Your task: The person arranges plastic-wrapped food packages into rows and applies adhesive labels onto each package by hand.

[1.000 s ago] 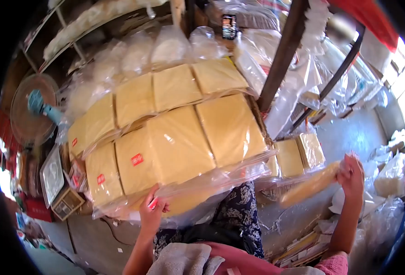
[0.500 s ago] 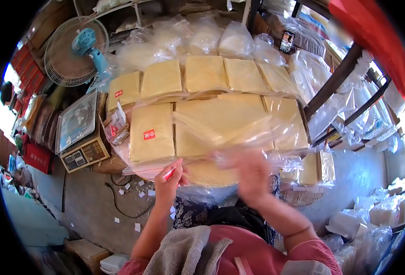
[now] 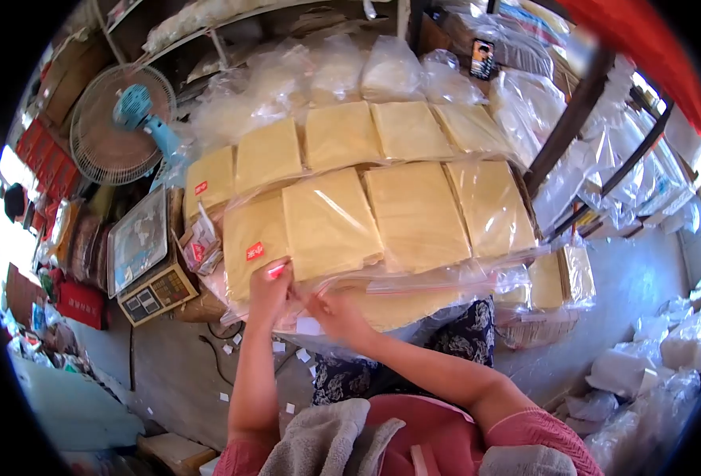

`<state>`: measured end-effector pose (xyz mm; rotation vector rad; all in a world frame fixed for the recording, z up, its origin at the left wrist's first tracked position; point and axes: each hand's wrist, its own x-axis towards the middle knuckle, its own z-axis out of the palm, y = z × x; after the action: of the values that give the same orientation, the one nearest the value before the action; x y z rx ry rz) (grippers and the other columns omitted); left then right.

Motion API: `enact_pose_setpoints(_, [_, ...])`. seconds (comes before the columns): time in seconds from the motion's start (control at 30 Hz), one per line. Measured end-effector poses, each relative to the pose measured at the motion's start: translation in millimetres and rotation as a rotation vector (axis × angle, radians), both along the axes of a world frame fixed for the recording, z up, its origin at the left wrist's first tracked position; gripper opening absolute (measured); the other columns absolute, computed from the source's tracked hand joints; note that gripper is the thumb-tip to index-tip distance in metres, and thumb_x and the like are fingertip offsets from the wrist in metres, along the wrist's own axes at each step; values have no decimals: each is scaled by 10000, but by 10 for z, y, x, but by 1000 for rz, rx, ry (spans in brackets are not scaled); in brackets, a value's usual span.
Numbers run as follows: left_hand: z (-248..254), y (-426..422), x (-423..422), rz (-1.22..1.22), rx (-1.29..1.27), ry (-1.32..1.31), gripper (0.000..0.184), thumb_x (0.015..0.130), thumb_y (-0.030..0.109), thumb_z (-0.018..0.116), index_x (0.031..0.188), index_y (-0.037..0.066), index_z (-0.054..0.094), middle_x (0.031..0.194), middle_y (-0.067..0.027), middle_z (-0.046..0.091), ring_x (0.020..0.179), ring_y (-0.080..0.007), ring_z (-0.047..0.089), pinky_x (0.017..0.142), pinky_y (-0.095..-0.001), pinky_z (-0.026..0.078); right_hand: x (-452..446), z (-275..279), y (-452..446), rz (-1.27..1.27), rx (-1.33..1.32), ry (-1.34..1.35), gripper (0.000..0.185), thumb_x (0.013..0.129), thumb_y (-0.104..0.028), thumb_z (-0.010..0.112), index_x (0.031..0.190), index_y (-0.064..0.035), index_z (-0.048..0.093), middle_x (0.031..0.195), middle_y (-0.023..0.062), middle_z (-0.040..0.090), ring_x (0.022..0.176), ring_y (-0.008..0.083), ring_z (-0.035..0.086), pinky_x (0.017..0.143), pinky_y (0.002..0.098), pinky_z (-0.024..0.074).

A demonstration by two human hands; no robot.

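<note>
Clear bags of flat yellow sheets (image 3: 331, 218) lie in two rows on the table in front of me. A red label (image 3: 254, 251) sits on the leftmost bag of the near row. My left hand (image 3: 273, 287) is closed on a small red-and-white item at the near edge of that bag, probably labels. Close to its right, my right hand (image 3: 336, 312) has its fingers pinched together; what they hold, if anything, is too small to tell. A small white paper piece (image 3: 309, 326) is just below the hands.
A blue fan (image 3: 132, 107) and a scale (image 3: 148, 270) stand at the left. Behind the bags are more plastic bags (image 3: 390, 67) and a phone (image 3: 482, 59). A dark post (image 3: 572, 119) rises at the right. White scraps lie on the floor.
My right hand has come from the far right to beside my left hand. The yellow packet it carried now lies in the near row, right of the labelled bag.
</note>
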<state>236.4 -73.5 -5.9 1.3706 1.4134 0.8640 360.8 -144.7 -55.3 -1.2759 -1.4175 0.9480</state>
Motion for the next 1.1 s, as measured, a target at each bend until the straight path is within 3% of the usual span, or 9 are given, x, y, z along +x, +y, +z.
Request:
enact_pose_setpoints(0.13, [116, -14, 70, 52, 144, 68, 261, 852, 119, 567, 1050, -48, 592, 618, -25, 546, 480, -65, 475, 446, -215, 376, 728, 238, -501, 101, 65, 47, 138, 848, -148, 565, 836, -15, 598, 716, 179, 568, 623, 287, 571, 559, 336, 444])
enact_pose_setpoints(0.27, [68, -174, 136, -73, 351, 610, 406, 768, 102, 642, 1144, -21, 548, 931, -104, 638, 771, -166, 600, 685, -276, 482, 1806, -139, -1127, 89, -276, 301, 194, 880, -154, 541, 947, 22, 590, 823, 93, 642, 746, 174, 631, 661, 261, 504])
enact_pose_setpoints(0.33, [-97, -146, 115, -44, 196, 411, 512, 735, 43, 612, 1232, 16, 489, 1117, -138, 588, 984, -188, 568, 838, -281, 447, 2428, -491, -1471, 30, -389, 340, 208, 896, -158, 517, 965, 28, 579, 840, 82, 635, 732, 153, 631, 628, 264, 512])
enact_pose_setpoints(0.43, [-72, -48, 62, -91, 180, 385, 541, 729, -46, 548, 1258, 31, 467, 1222, -155, 521, 1085, -206, 513, 917, -283, 393, 3266, -792, -1868, -430, -595, 520, 185, 887, -162, 517, 885, 1, 605, 756, 88, 630, 618, 145, 615, 559, 259, 501])
enact_pose_setpoints(0.6, [80, -106, 232, -147, 300, 627, 528, 742, -82, 529, 1256, 12, 454, 1247, -181, 496, 1122, -227, 494, 937, -292, 372, 4548, -2179, -2456, -1236, -651, 446, 261, 837, -257, 572, 788, -1, 592, 671, 75, 603, 498, 152, 568, 421, 279, 456])
enact_pose_setpoints(0.8, [120, -98, 153, -150, 253, 745, 467, 774, -54, 521, 1235, -32, 454, 1218, -194, 515, 1081, -242, 527, 910, -298, 395, 5111, -2796, -2440, -1446, -947, 577, 350, 822, -339, 606, 952, -22, 530, 728, 94, 561, 521, 204, 539, 425, 310, 438])
enact_pose_setpoints(0.9, [157, -115, 142, -150, 228, 769, 441, 781, -36, 515, 1220, -41, 467, 1175, -180, 547, 1040, -228, 549, 879, -293, 415, 5205, -2991, -2292, -1520, -746, 820, 413, 797, -382, 635, 961, -13, 545, 714, 101, 557, 564, 233, 554, 449, 339, 452])
enact_pose_setpoints(1.0, [186, -156, 165, -118, 237, 738, 413, 792, -13, 502, 1204, -40, 487, 1114, -155, 578, 949, -206, 570, 814, -280, 441, 5354, -3306, -2227, -1490, -777, 762, 517, 785, -483, 609, 972, -3, 566, 669, 91, 559, 573, 238, 565, 504, 346, 477])
enact_pose_setpoints(1.1, [164, -162, 163, -62, 267, 645, 390, 810, 24, 489, 1197, -26, 503, 1024, -118, 601, 776, -165, 564, 702, -260, 454, 5486, -3442, -2270, -1311, -1024, -405, 591, 775, -569, 563, 756, 22, 561, 629, 106, 559, 476, 220, 549, 393, 341, 435])
